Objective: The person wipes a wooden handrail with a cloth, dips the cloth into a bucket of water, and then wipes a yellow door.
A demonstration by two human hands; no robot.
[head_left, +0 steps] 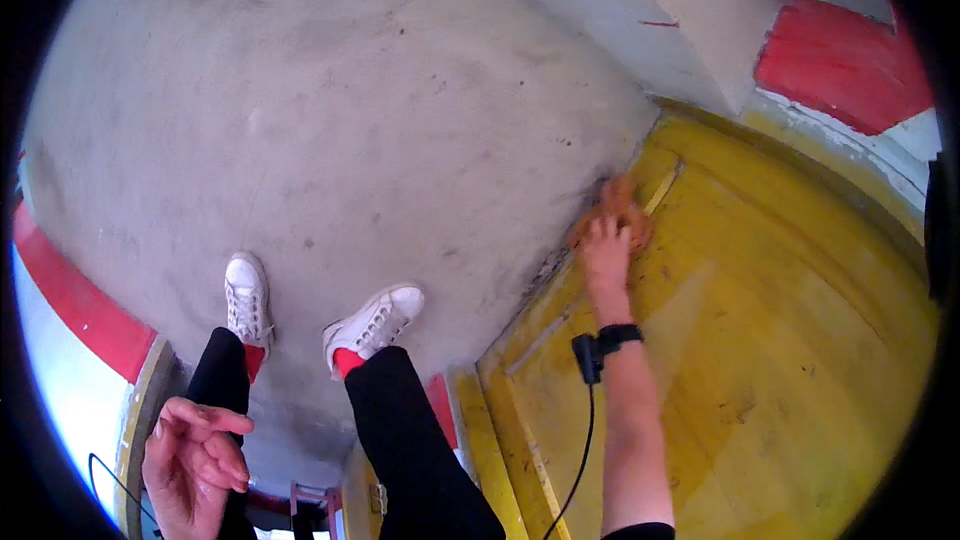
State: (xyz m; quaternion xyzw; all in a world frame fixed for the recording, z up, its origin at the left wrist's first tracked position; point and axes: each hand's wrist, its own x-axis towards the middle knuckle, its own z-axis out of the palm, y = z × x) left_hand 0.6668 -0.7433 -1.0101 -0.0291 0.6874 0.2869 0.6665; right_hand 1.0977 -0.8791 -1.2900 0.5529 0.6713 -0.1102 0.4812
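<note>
My right hand (606,245) reaches forward and presses an orange cloth (622,208) against the upper left edge of a large yellow panel (780,340), where it meets the grey concrete. A black wrist strap with a small device and a hanging cable sits on that forearm. My left hand (192,460) hovers at the lower left with its fingers loosely curled and nothing in it, near a yellow and red edge.
My legs in black trousers, red socks and white shoes (372,322) stand on the grey concrete floor (330,110). Red painted bands (845,60) run at the upper right and along the left rim. A pale concrete block stands at the top right.
</note>
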